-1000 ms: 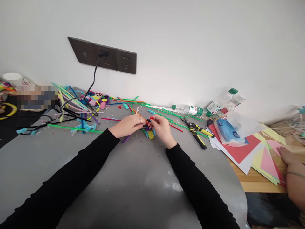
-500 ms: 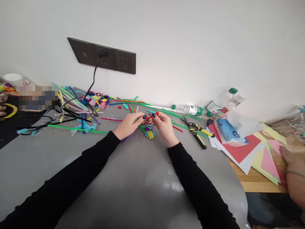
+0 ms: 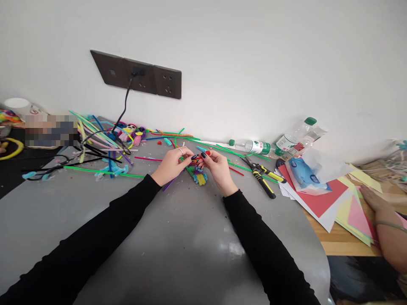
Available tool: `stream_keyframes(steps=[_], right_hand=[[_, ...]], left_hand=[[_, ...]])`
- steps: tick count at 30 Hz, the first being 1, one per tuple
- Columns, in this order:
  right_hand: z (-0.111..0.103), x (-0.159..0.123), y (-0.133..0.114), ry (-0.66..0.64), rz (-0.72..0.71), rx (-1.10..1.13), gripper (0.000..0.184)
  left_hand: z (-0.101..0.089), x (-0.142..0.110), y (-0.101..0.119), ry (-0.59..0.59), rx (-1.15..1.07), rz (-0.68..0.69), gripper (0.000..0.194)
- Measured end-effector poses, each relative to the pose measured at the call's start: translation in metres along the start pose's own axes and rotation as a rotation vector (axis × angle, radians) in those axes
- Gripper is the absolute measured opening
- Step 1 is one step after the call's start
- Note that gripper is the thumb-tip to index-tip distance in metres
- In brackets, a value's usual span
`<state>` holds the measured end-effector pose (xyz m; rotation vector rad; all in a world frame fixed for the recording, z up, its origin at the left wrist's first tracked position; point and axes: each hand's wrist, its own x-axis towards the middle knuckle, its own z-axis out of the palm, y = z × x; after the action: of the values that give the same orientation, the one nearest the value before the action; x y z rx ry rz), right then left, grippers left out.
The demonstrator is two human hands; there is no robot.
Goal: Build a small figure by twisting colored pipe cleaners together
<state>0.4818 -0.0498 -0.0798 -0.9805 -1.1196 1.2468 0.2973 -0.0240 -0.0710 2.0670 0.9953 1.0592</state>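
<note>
**INSP. NOTE: SM. RED PIECE HELD OVER FAR-CTR. OF COUNTER**

Small red piece [image 3: 208,153] is at the right hand [image 3: 219,169], pinched in its fingertip grip. Left hand [image 3: 173,165]: grip drawn in, tips nearly meeting the right's; whether it pinches anything, can't tell.

Handling (judged): v. light, soft nap, prob. bendable core, not slippery; crushes easily. Take by ends or edge, min. pressure.

Directly below: blue-yellow fuzzy figure [image 3: 200,178] on counter [image 3: 178,245] — snag/crush risk. Green stem [image 3: 101,170] lies left; pliers [image 3: 265,180] right, approx. level w/ hands. Wall [image 3: 206,76] limits far side; counter's curved edge at right, next to wooden surface [image 3: 337,243]. Best room for movement: near side.
</note>
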Motion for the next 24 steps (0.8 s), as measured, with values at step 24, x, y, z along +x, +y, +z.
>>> stream_keyframes(steps=[24], right_hand=[[0.0023, 0.0025, 0.0069, 0.109, -0.037, -0.062, 0.042]], left_hand=[[-0.0016, 0.0029, -0.0001, -0.021, 0.012, -0.013, 0.023]])
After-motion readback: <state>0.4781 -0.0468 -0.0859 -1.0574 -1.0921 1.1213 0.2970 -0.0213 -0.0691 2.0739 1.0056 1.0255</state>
